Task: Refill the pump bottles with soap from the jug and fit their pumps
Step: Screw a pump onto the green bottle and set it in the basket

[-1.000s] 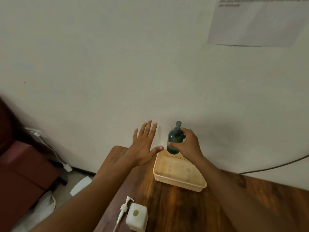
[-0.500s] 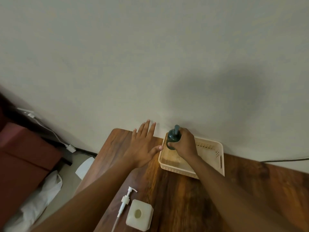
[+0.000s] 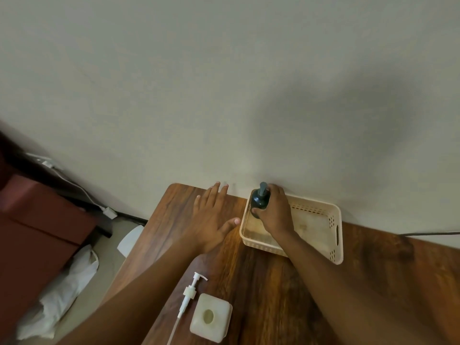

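Note:
My right hand (image 3: pixel 275 212) grips a dark green pump bottle (image 3: pixel 258 199) with its dark pump fitted, holding it upright in the far left corner of a cream plastic basket (image 3: pixel 333 235). My left hand (image 3: pixel 211 220) hovers flat with straight spread fingers over the wooden table (image 3: pixel 261 282), just left of the basket. Near the table's front, a square cream bottle (image 3: pixel 211 317) stands with its neck open. A loose white pump (image 3: pixel 189 293) with a long tube lies on the table to its left.
The table stands against a plain wall. To its left, on the floor, are a dark red cabinet (image 3: pixel 37 232), a white cable with a plug (image 3: pixel 109 211) and crumpled white material (image 3: pixel 62 295). A dark cable (image 3: pixel 428 234) runs along the wall at right.
My right hand has lowered the dark bottle down into the basket's far left corner. My left hand has dropped closer to the tabletop. The view has tilted downward.

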`<state>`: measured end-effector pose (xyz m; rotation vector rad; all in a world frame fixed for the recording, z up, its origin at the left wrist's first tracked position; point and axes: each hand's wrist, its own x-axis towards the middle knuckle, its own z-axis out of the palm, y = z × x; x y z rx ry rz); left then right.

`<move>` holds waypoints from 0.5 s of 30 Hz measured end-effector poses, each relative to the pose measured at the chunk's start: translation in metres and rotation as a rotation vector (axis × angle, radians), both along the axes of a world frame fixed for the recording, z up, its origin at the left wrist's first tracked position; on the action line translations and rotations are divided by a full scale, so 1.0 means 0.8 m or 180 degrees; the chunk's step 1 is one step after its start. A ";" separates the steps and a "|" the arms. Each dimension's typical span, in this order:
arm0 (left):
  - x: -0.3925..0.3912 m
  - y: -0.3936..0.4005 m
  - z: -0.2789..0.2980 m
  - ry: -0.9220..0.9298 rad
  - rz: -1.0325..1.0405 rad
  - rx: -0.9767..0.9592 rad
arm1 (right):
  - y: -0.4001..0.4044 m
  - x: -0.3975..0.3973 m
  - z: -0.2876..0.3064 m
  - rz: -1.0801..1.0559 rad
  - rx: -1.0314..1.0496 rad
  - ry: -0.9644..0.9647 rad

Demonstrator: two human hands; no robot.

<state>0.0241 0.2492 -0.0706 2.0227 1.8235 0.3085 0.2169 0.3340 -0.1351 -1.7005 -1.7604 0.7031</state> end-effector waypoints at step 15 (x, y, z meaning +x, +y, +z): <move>0.003 -0.101 0.061 -0.0369 0.0250 -0.0123 | -0.067 0.040 0.059 0.0322 -0.0449 -0.0294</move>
